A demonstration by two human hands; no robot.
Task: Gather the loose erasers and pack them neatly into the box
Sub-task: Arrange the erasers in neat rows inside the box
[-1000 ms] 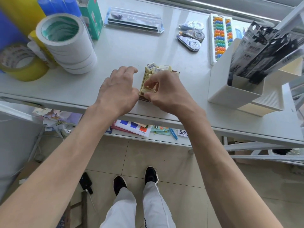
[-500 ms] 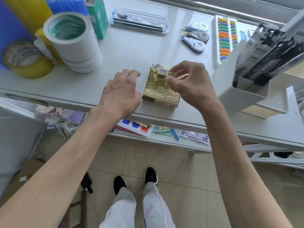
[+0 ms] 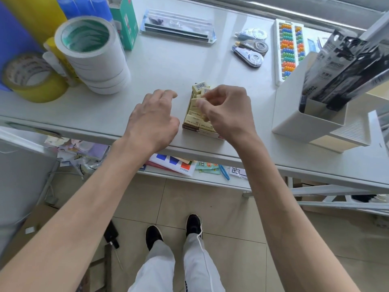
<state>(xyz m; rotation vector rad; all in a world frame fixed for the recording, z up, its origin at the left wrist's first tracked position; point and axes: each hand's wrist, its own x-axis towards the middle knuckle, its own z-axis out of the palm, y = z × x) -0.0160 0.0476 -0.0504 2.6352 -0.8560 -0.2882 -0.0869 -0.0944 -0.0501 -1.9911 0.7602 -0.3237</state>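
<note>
The small box (image 3: 200, 131) sits near the front edge of the white tabletop (image 3: 168, 66), filled with rows of pale yellow erasers (image 3: 194, 119); a few lie loose and tilted on top at its far end. The right hand (image 3: 227, 110) hovers over the box, its grip pinched on one eraser (image 3: 201, 100). The left hand (image 3: 153, 121) rests just beside the box, fingers loosely curled, holding nothing.

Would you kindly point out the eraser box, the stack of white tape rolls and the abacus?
eraser box (image 3: 200, 131): head view, its near wall.
stack of white tape rolls (image 3: 101, 66): head view, its side.
abacus (image 3: 286, 49): head view, its coloured beads.
</note>
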